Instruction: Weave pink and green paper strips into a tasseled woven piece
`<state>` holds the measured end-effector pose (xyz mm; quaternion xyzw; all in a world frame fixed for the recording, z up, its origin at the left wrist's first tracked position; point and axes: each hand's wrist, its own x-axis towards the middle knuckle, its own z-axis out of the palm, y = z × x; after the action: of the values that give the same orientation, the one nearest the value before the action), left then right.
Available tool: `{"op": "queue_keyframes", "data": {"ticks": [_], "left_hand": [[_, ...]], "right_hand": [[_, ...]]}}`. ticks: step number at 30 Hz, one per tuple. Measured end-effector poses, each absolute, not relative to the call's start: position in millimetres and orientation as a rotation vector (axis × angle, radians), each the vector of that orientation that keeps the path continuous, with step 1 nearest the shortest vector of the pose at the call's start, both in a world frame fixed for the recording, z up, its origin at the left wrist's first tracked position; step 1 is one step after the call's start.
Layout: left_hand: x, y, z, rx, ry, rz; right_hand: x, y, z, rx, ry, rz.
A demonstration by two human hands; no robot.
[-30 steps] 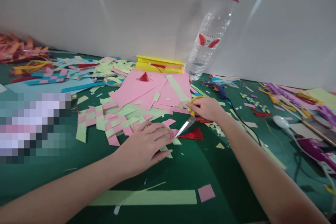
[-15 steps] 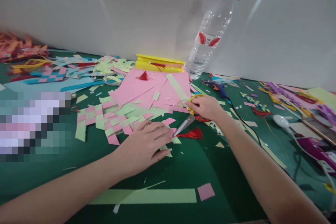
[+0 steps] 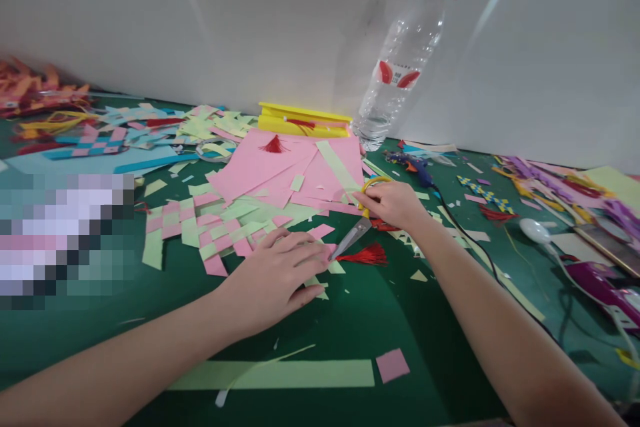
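My right hand (image 3: 393, 203) grips yellow-handled scissors (image 3: 353, 237), whose blades slant down and left to the fingertips of my left hand. My left hand (image 3: 283, 273) lies flat, fingers stretched out, over paper strips on the table. Pink and pale green woven paper (image 3: 220, 230) spreads to the left of those fingers. A red tassel (image 3: 367, 254) lies beside the scissor tips. What is beneath my left palm is hidden, and whether the blades are around any paper I cannot tell. Behind the hands are pink paper sheets (image 3: 250, 163) with another red tassel (image 3: 273, 145) on top.
A tall plastic bottle (image 3: 400, 73) stands by the wall, next to a folded yellow paper (image 3: 305, 121). A glue gun (image 3: 417, 170) with its cord lies at right. Close to me are a green strip (image 3: 310, 373) and a pink square (image 3: 393, 365). Scraps are scattered around.
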<state>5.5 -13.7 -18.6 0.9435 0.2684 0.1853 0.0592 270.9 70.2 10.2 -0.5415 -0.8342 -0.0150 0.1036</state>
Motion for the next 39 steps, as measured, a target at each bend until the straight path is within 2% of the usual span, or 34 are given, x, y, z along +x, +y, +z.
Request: {"op": "queue_keyframes", "data": {"ticks": [39], "left_hand": [[4.8,-14.1,-20.3,2.900,0.834,0.590]], "right_hand": [[285.6,78.1,0.9,-1.545,-2.468,-0.202]]}}
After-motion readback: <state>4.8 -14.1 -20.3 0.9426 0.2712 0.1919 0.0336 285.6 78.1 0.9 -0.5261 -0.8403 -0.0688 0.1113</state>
